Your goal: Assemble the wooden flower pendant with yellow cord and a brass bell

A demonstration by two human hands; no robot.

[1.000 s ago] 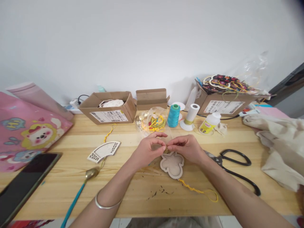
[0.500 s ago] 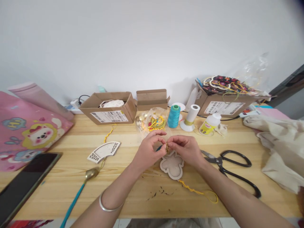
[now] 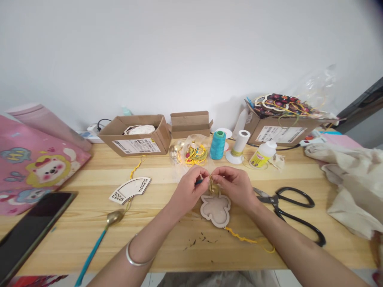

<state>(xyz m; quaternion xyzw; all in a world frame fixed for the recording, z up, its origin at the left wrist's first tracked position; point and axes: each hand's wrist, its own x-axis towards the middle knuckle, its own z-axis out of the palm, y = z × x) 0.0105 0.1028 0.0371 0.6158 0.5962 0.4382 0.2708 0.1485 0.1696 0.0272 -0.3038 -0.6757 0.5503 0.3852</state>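
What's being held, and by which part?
Left hand and right hand appear to pinch a small gold-coloured piece near its top; whether the left also holds the blue strand is unclear.

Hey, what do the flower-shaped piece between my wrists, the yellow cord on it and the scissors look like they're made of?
The flower-shaped piece looks like bare wood or fibreboard: pale beige, matte, unvarnished. The yellow cord seems to be knotted or twisted textile; the fibre is unclear. The scissors appear to have grey metal blades and smooth black handles, perhaps plastic-coated.
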